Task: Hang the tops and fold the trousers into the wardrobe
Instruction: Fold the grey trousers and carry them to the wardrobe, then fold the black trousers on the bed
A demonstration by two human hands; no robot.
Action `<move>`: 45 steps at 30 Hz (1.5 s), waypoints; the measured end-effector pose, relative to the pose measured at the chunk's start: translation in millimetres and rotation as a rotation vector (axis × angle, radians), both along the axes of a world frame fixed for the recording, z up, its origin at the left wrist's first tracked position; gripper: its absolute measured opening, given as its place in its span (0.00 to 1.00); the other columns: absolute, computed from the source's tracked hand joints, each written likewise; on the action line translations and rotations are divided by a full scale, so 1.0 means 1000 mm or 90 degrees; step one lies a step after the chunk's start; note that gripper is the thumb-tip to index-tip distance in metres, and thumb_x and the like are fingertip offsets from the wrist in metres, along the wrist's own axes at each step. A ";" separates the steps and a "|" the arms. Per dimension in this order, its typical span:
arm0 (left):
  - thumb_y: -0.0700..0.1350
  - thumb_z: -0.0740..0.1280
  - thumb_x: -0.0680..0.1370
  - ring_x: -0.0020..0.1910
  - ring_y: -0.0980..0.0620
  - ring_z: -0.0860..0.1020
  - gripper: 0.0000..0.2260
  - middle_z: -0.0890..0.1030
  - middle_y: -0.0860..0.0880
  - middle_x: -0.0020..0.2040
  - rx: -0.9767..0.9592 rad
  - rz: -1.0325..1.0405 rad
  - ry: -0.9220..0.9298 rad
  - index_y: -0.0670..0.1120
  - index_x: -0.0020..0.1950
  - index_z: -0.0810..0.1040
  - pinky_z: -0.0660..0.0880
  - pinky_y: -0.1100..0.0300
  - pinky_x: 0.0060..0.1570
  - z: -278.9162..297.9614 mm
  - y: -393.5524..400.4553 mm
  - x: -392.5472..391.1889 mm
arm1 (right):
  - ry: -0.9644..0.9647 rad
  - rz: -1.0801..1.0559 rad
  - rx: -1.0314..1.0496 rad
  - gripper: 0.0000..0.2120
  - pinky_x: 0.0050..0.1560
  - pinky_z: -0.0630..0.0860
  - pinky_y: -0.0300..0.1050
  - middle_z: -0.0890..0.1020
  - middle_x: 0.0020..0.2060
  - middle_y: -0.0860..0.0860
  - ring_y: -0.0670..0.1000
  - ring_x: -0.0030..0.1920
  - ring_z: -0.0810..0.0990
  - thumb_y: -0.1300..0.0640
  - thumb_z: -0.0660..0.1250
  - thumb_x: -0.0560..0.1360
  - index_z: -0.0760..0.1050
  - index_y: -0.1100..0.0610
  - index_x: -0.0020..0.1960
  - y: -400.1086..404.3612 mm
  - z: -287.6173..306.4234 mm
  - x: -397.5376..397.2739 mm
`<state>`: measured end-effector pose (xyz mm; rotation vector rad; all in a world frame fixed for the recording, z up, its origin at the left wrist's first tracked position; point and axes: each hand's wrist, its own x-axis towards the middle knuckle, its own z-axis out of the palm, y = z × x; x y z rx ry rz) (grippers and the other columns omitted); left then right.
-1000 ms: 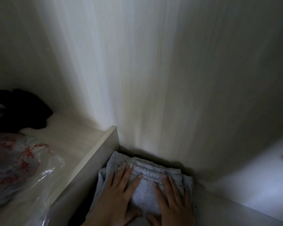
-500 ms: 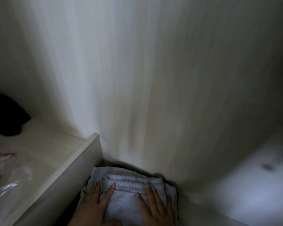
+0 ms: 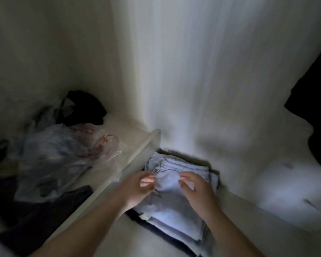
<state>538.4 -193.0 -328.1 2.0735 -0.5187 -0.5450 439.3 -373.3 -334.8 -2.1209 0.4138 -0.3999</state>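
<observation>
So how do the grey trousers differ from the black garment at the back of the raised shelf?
The grey trousers are pale; the black garment is dark. The trousers lie folded flat, waistband to the back, while the garment sits crumpled in a heap. The trousers lie in the lower compartment under both hands; the garment is on the shelf, untouched. Both sit near the wardrobe's back panel.

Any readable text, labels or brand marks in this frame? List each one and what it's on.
None can be read.
Plastic bag on the shelf: red print, too blurred to tell whether it is lettering or a pattern.
Grey trousers under the hands: no label or print shows.
Black garment at the back of the shelf: no markings show.
</observation>
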 end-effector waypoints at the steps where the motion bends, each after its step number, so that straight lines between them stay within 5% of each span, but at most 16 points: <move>1: 0.36 0.66 0.77 0.55 0.53 0.78 0.08 0.80 0.50 0.52 -0.007 0.001 0.001 0.48 0.52 0.75 0.73 0.73 0.49 0.021 0.013 -0.007 | -0.004 0.012 0.009 0.09 0.57 0.69 0.31 0.78 0.47 0.35 0.39 0.52 0.78 0.59 0.68 0.75 0.77 0.47 0.52 0.013 0.014 -0.007; 6: 0.42 0.70 0.75 0.44 0.66 0.78 0.11 0.80 0.49 0.50 -0.057 0.084 -0.034 0.44 0.57 0.77 0.72 0.71 0.48 0.115 0.097 -0.056 | -0.030 0.105 0.124 0.11 0.58 0.72 0.33 0.82 0.50 0.40 0.38 0.54 0.79 0.61 0.67 0.75 0.77 0.44 0.49 0.083 0.086 -0.037; 9: 0.40 0.69 0.76 0.49 0.58 0.80 0.08 0.82 0.49 0.51 -0.089 0.160 -0.034 0.49 0.54 0.78 0.74 0.61 0.53 0.165 0.152 -0.101 | -0.053 0.180 0.160 0.11 0.52 0.72 0.28 0.82 0.49 0.42 0.37 0.52 0.80 0.62 0.67 0.75 0.77 0.46 0.49 0.130 0.128 -0.055; 13: 0.40 0.69 0.76 0.49 0.56 0.81 0.09 0.83 0.50 0.51 -0.173 0.245 -0.038 0.52 0.53 0.78 0.74 0.67 0.49 0.213 0.227 -0.176 | -0.092 0.314 0.175 0.10 0.50 0.70 0.25 0.82 0.49 0.43 0.33 0.49 0.79 0.63 0.66 0.76 0.77 0.49 0.52 0.203 0.186 -0.090; 19: 0.39 0.67 0.77 0.50 0.57 0.82 0.09 0.84 0.50 0.52 -0.250 0.438 -0.075 0.49 0.56 0.78 0.75 0.67 0.48 0.253 0.352 -0.318 | -0.126 0.527 0.171 0.11 0.53 0.73 0.30 0.83 0.49 0.44 0.40 0.51 0.80 0.61 0.67 0.76 0.77 0.45 0.50 0.328 0.238 -0.162; 28: 0.41 0.66 0.78 0.48 0.57 0.82 0.08 0.84 0.50 0.52 -0.243 0.802 -0.114 0.51 0.54 0.78 0.75 0.60 0.50 0.244 0.538 -0.611 | -0.104 0.869 0.142 0.10 0.50 0.72 0.26 0.82 0.49 0.41 0.36 0.50 0.79 0.60 0.65 0.77 0.77 0.47 0.52 0.554 0.257 -0.351; 33: 0.37 0.65 0.78 0.37 0.61 0.79 0.06 0.82 0.47 0.46 -0.264 1.044 -0.125 0.45 0.52 0.77 0.74 0.69 0.41 0.226 0.592 -0.771 | -0.032 1.067 0.139 0.08 0.48 0.72 0.27 0.82 0.48 0.42 0.37 0.49 0.79 0.57 0.66 0.76 0.78 0.48 0.53 0.666 0.238 -0.465; 36: 0.41 0.66 0.78 0.46 0.53 0.80 0.06 0.82 0.42 0.52 -0.277 1.164 -0.103 0.47 0.54 0.77 0.75 0.59 0.51 0.209 0.609 -0.848 | 0.004 1.177 0.128 0.07 0.50 0.72 0.28 0.82 0.48 0.41 0.38 0.50 0.80 0.56 0.66 0.76 0.78 0.48 0.53 0.716 0.225 -0.525; 45: 0.44 0.67 0.77 0.51 0.52 0.82 0.07 0.84 0.48 0.52 -0.314 1.407 -0.076 0.49 0.55 0.78 0.76 0.54 0.57 0.163 0.647 -0.972 | 0.113 1.398 0.047 0.08 0.50 0.74 0.29 0.82 0.50 0.41 0.38 0.51 0.79 0.54 0.67 0.76 0.76 0.43 0.53 0.839 0.184 -0.632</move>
